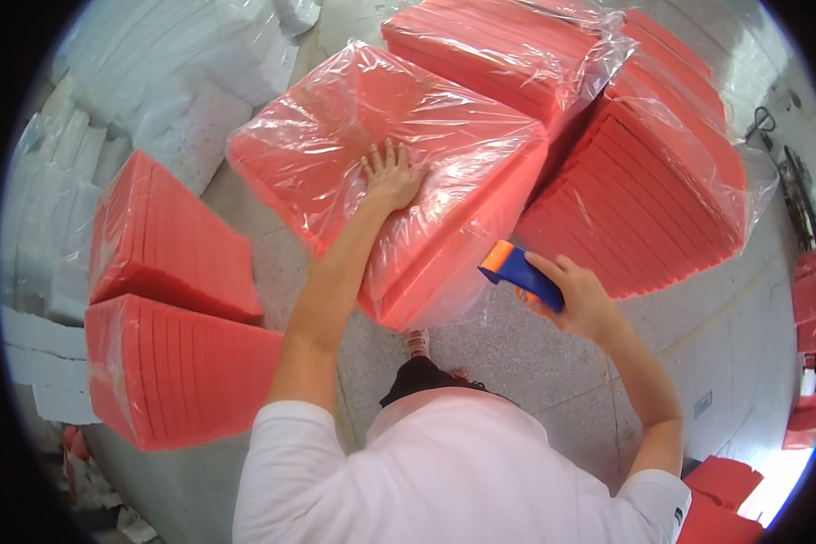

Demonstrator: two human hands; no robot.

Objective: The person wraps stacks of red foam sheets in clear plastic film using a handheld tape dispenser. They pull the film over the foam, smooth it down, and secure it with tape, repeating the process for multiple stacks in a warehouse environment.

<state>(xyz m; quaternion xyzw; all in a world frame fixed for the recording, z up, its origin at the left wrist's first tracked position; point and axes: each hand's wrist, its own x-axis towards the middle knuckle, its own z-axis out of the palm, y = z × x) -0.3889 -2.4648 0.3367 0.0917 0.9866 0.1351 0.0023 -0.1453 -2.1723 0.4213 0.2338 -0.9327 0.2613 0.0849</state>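
My left hand [395,178] lies flat, fingers spread, on the top of a large block of red foam sheets [335,118] wrapped in clear plastic film. The film is wrinkled and shiny around the hand. Closed around a blue and orange tool, which looks like a hand-held tape dispenser [522,273], is my right hand [582,297]. Its orange end points up and left, close to the block's right lower side but apart from it. The fingers' far side is partly hidden behind the tool.
Other film-wrapped red foam stacks stand at the back [480,54], to the right [644,199], and at left as a pair [168,240]. White foam bundles [186,118] fill the far left. Grey floor [571,390] shows around my feet. More red pieces [721,494] lie at lower right.
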